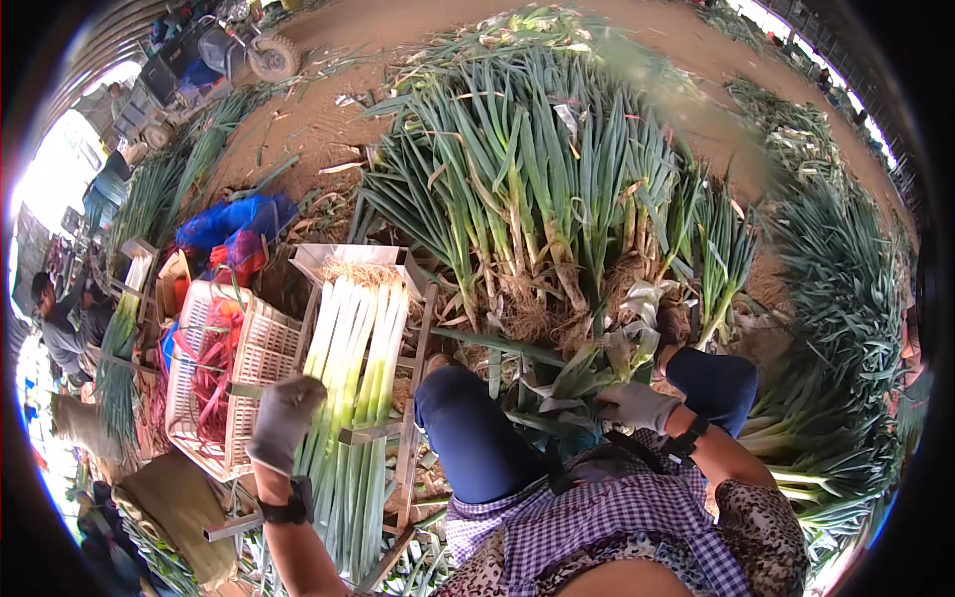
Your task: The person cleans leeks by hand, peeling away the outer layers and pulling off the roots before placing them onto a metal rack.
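My left hand point(286, 424), in a grey glove, is closed beside a bundle of leeks point(350, 348). Whatever it grips, if anything, is hidden. The leeks lie side by side in a metal frame point(417, 398), roots at the far end, with pale shafts turning to green leaves towards me. My right hand point(639, 406), gloved too, is in front of my right knee with its fingers curled. Loose leek leaves point(572, 383) lie by its fingertips, and I cannot make out what it holds.
Left of the frame, a cream plastic basket point(269, 423) contains red ties point(213, 383). Ahead stands a big heap of untrimmed leeks point(537, 169) with soiled roots. More leeks point(831, 289) are piled along the right. Another person point(65, 323) is at the far left, below a parked vehicle point(234, 55).
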`<state>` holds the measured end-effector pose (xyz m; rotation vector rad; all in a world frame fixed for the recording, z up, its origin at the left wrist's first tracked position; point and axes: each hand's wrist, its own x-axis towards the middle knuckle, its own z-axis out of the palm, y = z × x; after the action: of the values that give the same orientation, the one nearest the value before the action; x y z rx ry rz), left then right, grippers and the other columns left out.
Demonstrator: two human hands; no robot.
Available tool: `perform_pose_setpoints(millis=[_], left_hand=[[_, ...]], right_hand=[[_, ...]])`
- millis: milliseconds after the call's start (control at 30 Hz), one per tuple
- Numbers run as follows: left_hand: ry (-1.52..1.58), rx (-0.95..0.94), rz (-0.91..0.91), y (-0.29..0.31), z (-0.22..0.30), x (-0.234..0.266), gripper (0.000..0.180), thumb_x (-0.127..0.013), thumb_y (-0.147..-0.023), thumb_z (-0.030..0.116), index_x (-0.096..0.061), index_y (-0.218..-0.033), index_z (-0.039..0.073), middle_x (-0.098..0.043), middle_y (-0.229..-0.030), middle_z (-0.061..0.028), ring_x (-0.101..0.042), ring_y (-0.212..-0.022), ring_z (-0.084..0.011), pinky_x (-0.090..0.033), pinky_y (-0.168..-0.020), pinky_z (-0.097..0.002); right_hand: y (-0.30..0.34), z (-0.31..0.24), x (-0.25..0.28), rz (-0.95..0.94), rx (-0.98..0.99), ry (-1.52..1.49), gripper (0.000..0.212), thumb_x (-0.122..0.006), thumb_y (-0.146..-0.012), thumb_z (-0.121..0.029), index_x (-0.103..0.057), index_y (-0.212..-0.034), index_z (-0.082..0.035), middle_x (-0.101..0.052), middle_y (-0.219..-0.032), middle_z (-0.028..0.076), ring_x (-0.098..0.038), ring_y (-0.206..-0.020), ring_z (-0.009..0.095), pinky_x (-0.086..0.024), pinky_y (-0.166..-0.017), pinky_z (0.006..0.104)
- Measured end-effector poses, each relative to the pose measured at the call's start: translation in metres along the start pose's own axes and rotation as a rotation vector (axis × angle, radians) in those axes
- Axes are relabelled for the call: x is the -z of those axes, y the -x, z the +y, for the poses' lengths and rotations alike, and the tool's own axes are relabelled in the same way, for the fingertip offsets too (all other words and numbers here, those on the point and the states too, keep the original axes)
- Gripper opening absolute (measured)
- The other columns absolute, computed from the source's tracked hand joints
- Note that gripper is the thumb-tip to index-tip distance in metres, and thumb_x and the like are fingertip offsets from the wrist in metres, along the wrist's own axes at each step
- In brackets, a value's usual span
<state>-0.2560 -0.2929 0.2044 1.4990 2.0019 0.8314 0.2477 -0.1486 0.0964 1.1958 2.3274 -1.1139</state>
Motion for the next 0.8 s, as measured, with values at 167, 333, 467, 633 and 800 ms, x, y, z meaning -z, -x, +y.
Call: perform_pose_setpoints(millis=[167,333,467,633,800], left_hand=[[-0.131,0.207,0.043,0.097,-0.065,0.006,0.01,-0.063,-0.081,0.01,-0.068,-0.085,0.002,-0.067,-0.077,-0.0144,-0.066,-0.071,-0.0229,-0.049,-0.066,-0.0325],[-0.277,0.91,0.242,0.252,-0.091,0.049,0.013,-0.062,-0.078,0.012,-0.068,-0.083,0.002,-0.064,-0.067,-0.0115,-0.062,-0.061,-0.0193,-0.047,-0.058,-0.0327],[-0.337,1.099,0.42,0.39,-0.053,0.08,0.014,-0.055,-0.08,0.009,-0.065,-0.08,0.0,-0.06,-0.064,-0.0063,-0.055,-0.06,-0.0132,-0.043,-0.057,-0.0287],[-0.359,0.906,0.755,0.403,0.026,0.103,0.014,-0.054,-0.081,0.008,-0.064,-0.082,-0.001,-0.06,-0.069,-0.0059,-0.054,-0.064,-0.0113,-0.043,-0.06,-0.0274],[-0.33,0.508,0.835,0.245,0.1,0.109,0.013,-0.054,-0.084,0.005,-0.061,-0.092,-0.003,-0.06,-0.082,-0.0054,-0.052,-0.074,-0.008,-0.043,-0.067,-0.0253]], right_hand=[[-0.026,0.011,-0.003,0.076,0.121,-0.039,0.032,-0.061,-0.082,-0.03,-0.063,-0.104,-0.007,-0.065,-0.093,0.018,-0.061,-0.09,0.036,-0.047,-0.079,0.0441],[-0.051,0.038,-0.024,0.066,0.228,-0.037,0.031,-0.061,-0.081,-0.031,-0.065,-0.099,-0.007,-0.065,-0.091,0.019,-0.061,-0.089,0.036,-0.048,-0.076,0.0441],[-0.061,0.018,-0.025,-0.148,0.179,0.063,0.032,-0.059,-0.084,-0.033,-0.064,-0.102,-0.007,-0.066,-0.094,0.017,-0.062,-0.089,0.036,-0.048,-0.076,0.0425],[-0.073,0.009,-0.032,-0.207,0.239,0.101,0.037,-0.056,-0.086,-0.04,-0.065,-0.1,-0.007,-0.065,-0.094,0.019,-0.061,-0.09,0.038,-0.047,-0.079,0.0443],[-0.066,-0.019,-0.015,-0.191,0.319,0.033,0.031,-0.058,-0.084,-0.035,-0.066,-0.101,-0.009,-0.065,-0.094,0.019,-0.061,-0.09,0.038,-0.047,-0.079,0.0445]])
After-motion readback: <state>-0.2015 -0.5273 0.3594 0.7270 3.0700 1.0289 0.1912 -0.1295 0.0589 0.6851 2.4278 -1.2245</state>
